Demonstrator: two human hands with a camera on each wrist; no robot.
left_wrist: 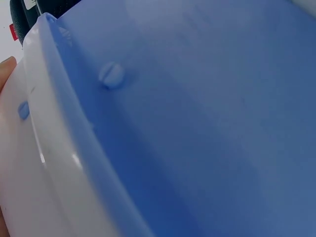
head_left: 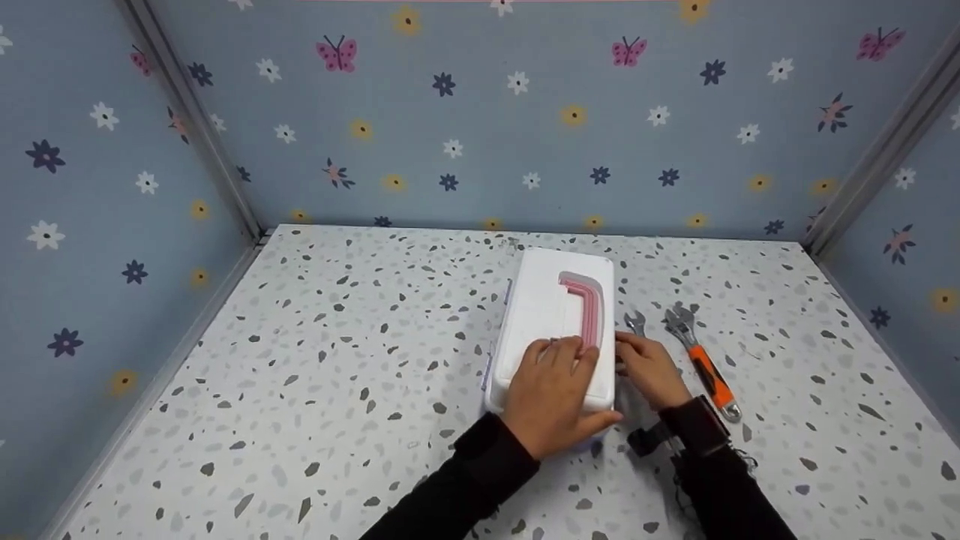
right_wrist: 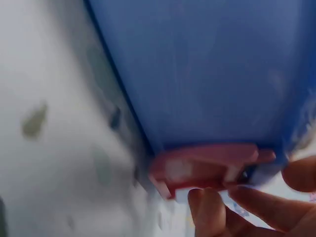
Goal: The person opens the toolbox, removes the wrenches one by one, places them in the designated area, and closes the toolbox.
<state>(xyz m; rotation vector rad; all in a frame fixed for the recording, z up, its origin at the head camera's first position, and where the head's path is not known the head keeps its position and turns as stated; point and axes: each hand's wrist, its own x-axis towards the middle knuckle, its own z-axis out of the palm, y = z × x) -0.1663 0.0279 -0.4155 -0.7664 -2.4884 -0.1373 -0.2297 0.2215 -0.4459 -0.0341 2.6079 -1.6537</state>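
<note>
A white-lidded box (head_left: 544, 304) with a pink handle (head_left: 590, 304) lying flat in its lid stands on the speckled table. My left hand (head_left: 555, 390) rests on the near end of the lid, fingers laid flat and thumb at the near corner. In the left wrist view only the lid edge (left_wrist: 29, 148) and the blue wall (left_wrist: 197, 123) show. My right hand (head_left: 649, 367) is at the box's right side. In the right wrist view its fingertips (right_wrist: 210, 212) curl under a pink latch (right_wrist: 202, 168) on the blue wall (right_wrist: 197, 64).
A small open-end spanner (head_left: 634, 321) and an orange-handled adjustable wrench (head_left: 705, 367) lie right of the box, close to my right hand. Flower-patterned walls (head_left: 525, 135) close in the speckled table (head_left: 337, 360) at the back and both sides.
</note>
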